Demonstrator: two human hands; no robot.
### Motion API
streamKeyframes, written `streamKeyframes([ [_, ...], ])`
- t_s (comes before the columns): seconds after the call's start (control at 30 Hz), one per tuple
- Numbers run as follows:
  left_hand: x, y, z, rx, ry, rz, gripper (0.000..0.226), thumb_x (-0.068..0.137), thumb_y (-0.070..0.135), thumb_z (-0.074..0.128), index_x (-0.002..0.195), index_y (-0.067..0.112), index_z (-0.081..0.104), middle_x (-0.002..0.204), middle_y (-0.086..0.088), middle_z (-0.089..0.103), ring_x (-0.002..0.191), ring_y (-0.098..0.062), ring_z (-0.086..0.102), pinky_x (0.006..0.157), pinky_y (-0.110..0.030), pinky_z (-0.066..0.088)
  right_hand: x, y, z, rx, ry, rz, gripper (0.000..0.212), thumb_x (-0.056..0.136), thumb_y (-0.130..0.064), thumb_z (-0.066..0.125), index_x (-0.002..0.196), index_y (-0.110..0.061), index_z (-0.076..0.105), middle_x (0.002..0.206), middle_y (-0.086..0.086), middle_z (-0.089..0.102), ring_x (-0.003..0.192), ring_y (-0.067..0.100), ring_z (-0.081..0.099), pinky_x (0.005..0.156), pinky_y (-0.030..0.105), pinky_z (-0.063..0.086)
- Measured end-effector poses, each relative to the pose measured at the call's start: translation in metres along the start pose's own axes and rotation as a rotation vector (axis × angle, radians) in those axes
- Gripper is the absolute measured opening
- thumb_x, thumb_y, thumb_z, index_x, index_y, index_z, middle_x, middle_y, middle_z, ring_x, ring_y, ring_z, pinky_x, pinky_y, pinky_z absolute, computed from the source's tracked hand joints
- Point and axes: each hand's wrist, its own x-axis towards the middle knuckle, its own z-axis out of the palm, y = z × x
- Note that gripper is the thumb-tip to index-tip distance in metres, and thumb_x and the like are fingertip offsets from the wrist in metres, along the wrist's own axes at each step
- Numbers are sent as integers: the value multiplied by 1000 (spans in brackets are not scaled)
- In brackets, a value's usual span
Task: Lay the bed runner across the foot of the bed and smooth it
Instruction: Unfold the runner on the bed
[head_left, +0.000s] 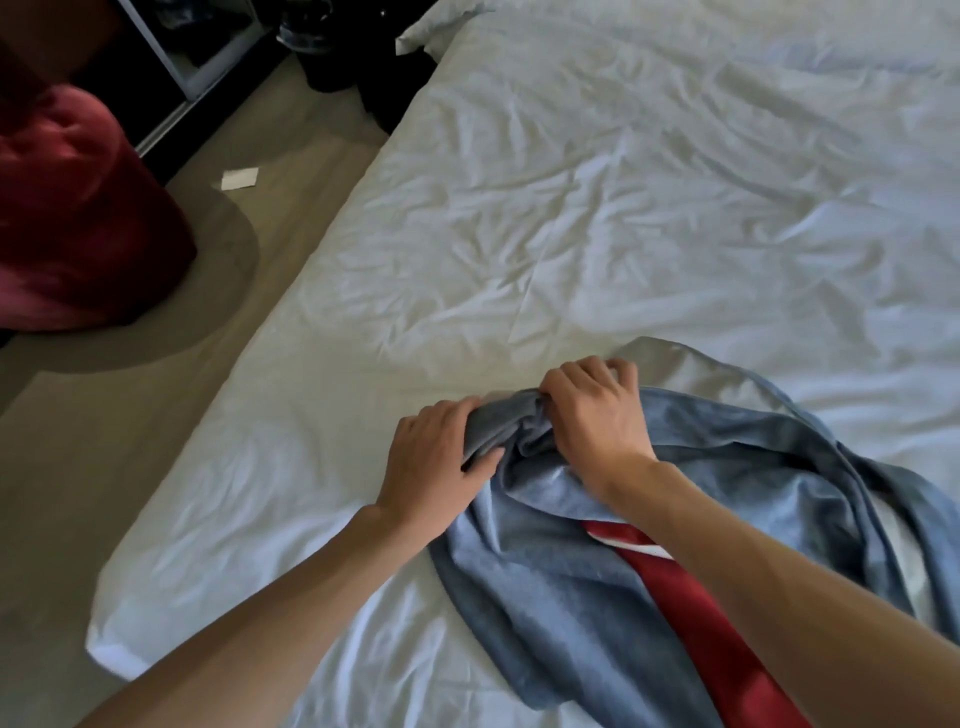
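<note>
Heaped at five o'clock on the white bed (571, 208), near its foot end: a blue-grey bed runner (545, 597), crumpled and twisted, not spread flat. Along its length, toward six o'clock, a dark red stripe (706, 639) with a thin white edge. At the far rim of the heap, a paler, silvery underside (670, 358) turned up.

At the centre of the view, left grip (441, 457) clenched round a bunched fold at the ten o'clock end of the runner, fingers curled over the top, thumb tucked against the cloth. Just beside it at three o'clock, right grip (597, 415) likewise closed on the same gathered bunch, knuckles up, wrist across the blue fabric. Between the two, only a short ridge of cloth. Both forearms bare, reaching in from six o'clock.

Bed sheet wrinkled all over; its near corner at seven o'clock hanging over a beige floor (104, 441). At twelve o'clock, the edge of a white pillow (441, 31).

Off the bed at nine o'clock, a dark red padded seat (67, 208). At ten o'clock on the floor, a small white scrap of paper (239, 179), well apart from the bed. At eleven o'clock, dark furniture, too dim to make out
</note>
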Motion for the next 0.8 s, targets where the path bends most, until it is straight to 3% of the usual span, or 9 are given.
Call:
streamKeyframes([
  [0.13,1,7,9,-109,-35,-58,67,75,56,64,125,15,48,109,-1,61,100,-22,59,84,-37,47,8,30,-21,-42,10,67,12,71,-21,60,74,-11,53,70,6,58,73,30,54,78,43,35],
  [0.3,0,19,25,-231,-101,-160,69,76,44,69,133,17,41,116,0,59,104,-21,59,88,-38,48,25,81,-45,-181,41,189,13,76,0,63,79,-10,54,75,10,58,72,32,56,81,41,28],
  [0.43,10,27,35,-304,-130,-178,62,76,45,68,129,22,44,113,5,61,101,-16,60,87,-34,49,32,108,-51,-311,8,328,14,77,0,59,86,-9,55,84,12,61,81,34,57,86,43,29],
  [0.53,14,28,43,-348,-176,-170,44,79,38,66,117,21,51,103,6,64,93,-13,62,81,-29,49,27,96,-43,-273,-74,412,20,80,-2,56,99,-9,56,99,14,59,94,33,53,90,44,31],
  [0.6,11,26,47,-312,-169,-163,23,83,28,64,99,14,56,89,2,65,83,-18,62,74,-28,47,19,75,-34,-188,-136,343,41,78,-9,59,118,-11,51,121,15,51,112,33,47,97,46,32],
  [0.67,5,22,52,-291,-153,-182,16,83,24,61,88,9,55,82,-4,62,78,-23,60,71,-32,46,9,46,-31,-111,-141,130,61,71,-15,63,130,-12,46,138,18,40,129,35,35,102,49,29],
  [0.8,-11,14,61,-306,-167,-110,26,80,31,56,96,12,61,96,-5,58,83,-24,60,72,-38,50,-7,-1,-24,-116,-118,-330,58,74,-26,46,129,-7,53,148,19,35,140,35,25,107,55,21],
])
